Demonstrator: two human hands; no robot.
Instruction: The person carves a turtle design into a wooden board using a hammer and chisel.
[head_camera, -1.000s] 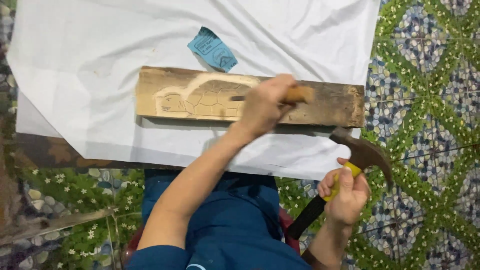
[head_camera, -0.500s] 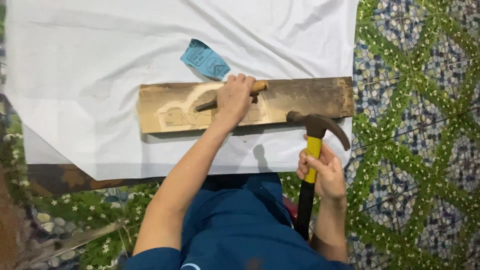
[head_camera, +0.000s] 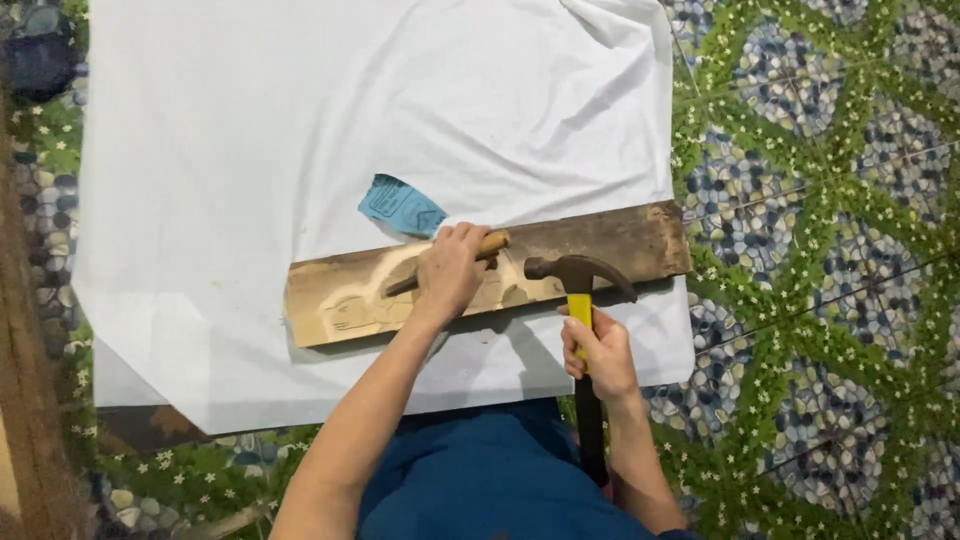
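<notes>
On the plank, left hand grips chisel; right hand grips hammer.

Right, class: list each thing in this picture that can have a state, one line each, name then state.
Long brown wooden plank: flat on the cloth, partly carved.
Wooden-handled chisel: gripped, tilted onto the plank.
Yellow-and-black claw hammer: held, head at the chisel's butt.
White cloth sheet: spread, wrinkled.
Left hand: closed.
Right hand: closed.

Two hands: the left hand grips one wooden-handled chisel, the right hand one hammer. Beneath them lies one wooden plank, beyond them one blue packet, under everything one white cloth.
</notes>
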